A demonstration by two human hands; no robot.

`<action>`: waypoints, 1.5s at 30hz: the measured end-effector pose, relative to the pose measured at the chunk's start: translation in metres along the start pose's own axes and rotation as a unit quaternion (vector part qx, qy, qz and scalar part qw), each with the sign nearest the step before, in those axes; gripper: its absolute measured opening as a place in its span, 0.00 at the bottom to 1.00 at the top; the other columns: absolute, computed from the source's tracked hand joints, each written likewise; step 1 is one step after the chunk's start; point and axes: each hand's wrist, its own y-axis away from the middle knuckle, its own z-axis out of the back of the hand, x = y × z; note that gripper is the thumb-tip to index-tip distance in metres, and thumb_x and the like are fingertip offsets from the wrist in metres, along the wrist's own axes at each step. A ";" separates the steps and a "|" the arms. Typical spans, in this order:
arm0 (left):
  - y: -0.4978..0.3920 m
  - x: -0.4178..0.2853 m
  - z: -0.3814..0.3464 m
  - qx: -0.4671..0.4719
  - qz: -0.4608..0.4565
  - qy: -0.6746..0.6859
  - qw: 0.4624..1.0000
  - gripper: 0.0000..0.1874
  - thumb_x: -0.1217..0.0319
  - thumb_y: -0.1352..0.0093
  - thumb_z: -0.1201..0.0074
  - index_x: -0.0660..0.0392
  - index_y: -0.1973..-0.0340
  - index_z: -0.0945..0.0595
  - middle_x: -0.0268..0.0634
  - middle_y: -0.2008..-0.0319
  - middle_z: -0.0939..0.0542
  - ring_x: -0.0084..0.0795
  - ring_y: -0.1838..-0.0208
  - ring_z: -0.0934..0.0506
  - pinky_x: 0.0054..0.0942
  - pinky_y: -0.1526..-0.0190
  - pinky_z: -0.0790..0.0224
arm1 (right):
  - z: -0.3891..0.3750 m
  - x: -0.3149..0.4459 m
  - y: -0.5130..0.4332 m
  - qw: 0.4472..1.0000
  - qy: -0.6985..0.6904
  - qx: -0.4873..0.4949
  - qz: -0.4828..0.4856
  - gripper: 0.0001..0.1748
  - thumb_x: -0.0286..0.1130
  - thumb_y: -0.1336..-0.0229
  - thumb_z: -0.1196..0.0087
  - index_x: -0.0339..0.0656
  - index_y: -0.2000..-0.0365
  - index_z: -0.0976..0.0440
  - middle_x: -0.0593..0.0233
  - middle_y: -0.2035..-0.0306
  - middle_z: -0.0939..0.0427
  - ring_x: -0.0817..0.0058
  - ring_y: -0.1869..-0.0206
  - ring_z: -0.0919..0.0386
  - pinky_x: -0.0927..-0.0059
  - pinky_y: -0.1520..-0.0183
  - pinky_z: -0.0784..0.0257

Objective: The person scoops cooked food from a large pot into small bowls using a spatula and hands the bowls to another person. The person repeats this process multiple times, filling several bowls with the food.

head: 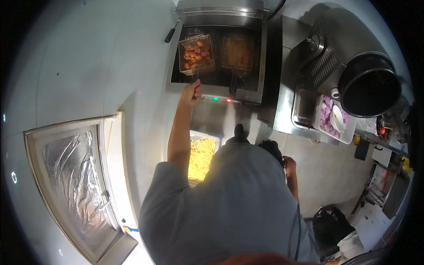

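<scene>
My left hand [193, 90] is closed around the handle of a wire fryer basket [213, 53] at the left side of a deep fryer [261, 79]. Browned pieces of food [197, 54] lie in that basket. Beside it, a second wire basket [237, 53] sits low in the bubbling oil, its black handle [234, 82] pointing towards me with no hand on it. My right hand [290, 165] hangs low at my right side, its fingers curled near something dark and pale; what it holds, if anything, is unclear.
A crate of yellow cut fries [202, 155] stands below, left of my body. To the right, a steel counter [283, 116] bears a tub of chopped purple onions [347, 132] with a white bowl and a big black pot [371, 92]. Another person's dark-clothed legs [331, 225] show at the lower right.
</scene>
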 end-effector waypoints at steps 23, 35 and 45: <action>-0.022 0.010 0.009 0.010 0.000 -0.068 0.998 0.18 0.57 0.25 0.41 0.51 0.73 0.27 0.25 0.84 0.34 0.19 0.85 0.38 0.23 0.84 0.50 | 0.003 0.018 0.025 0.990 -0.046 -0.047 -0.125 0.16 0.34 0.35 0.43 0.31 0.55 0.20 0.61 0.76 0.21 0.75 0.76 0.25 0.72 0.75 0.31; -0.115 0.080 0.085 -0.233 -0.342 -0.270 0.869 0.22 0.51 0.24 0.47 0.60 0.60 0.20 0.39 0.75 0.22 0.30 0.80 0.29 0.32 0.81 0.41 | 0.035 -0.057 0.049 0.932 0.350 0.076 -0.048 0.26 0.42 0.28 0.53 0.33 0.41 0.27 0.46 0.48 0.19 0.56 0.49 0.20 0.60 0.45 0.25; 0.022 0.215 0.091 -0.221 -0.046 -0.277 0.934 0.20 0.56 0.22 0.56 0.59 0.58 0.18 0.36 0.75 0.22 0.32 0.73 0.25 0.37 0.72 0.33 | 0.057 -0.112 0.127 0.984 -0.003 0.096 -0.148 0.35 0.43 0.32 0.48 0.31 0.32 0.39 0.44 0.39 0.25 0.56 0.38 0.26 0.58 0.35 0.32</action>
